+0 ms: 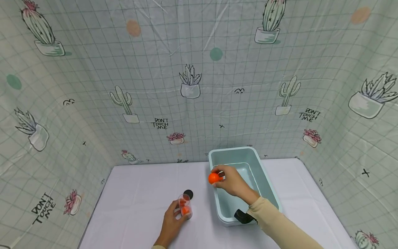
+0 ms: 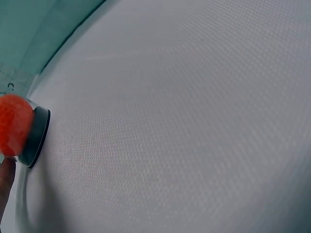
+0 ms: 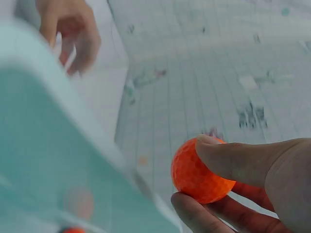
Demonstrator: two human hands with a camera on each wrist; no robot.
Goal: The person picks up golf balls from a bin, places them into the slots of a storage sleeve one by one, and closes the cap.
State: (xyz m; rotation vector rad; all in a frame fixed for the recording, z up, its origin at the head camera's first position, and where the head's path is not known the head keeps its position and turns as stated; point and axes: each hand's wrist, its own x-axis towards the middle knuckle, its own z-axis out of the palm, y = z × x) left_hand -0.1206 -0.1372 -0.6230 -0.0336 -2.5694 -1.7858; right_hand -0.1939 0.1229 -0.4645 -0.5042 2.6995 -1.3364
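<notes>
An orange golf ball is pinched between the thumb and fingers of my right hand. In the head view this ball overlaps the left rim of a pale green-blue bin. My left hand grips a clear cylindrical container standing on the table, with orange showing inside it. The left wrist view has the container's dark base and orange contents at its left edge, a fingertip against the side. Just behind the container lies a round black lid.
The bin stands on the right half of the white-covered table. A black object shows at its near rim, next to the right sleeve. Behind and on both sides hangs a cactus-print cloth.
</notes>
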